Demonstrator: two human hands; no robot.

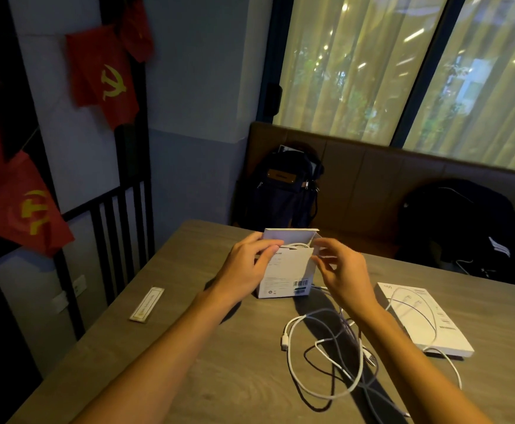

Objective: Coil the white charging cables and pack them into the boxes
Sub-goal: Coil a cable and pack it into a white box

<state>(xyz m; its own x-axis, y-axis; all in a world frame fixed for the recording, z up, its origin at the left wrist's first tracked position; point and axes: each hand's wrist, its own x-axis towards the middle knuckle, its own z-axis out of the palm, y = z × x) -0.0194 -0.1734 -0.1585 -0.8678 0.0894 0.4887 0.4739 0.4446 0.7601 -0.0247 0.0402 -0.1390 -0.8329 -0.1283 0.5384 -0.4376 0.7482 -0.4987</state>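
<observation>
Gripping the box (pixel 285 272), curled fingers of left hand (pixel 248 266) and right hand (pixel 346 272); cable (pixel 296 246) half-hidden inside.

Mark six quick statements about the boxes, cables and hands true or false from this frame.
1. The upright box stands on the table with its top open. True.
2. A white cable shows inside that open top. True.
3. Every cable is already packed. False: loose cables lie tangled on the table, nearer the camera than the box.
4. The flat box lies left of the upright box. False: it lies to the right, with a cable draped over it.
5. The left hand lies flat on the table. False: it grips the upright box's left side.
6. The right hand is at the upright box's right edge. True.
</observation>
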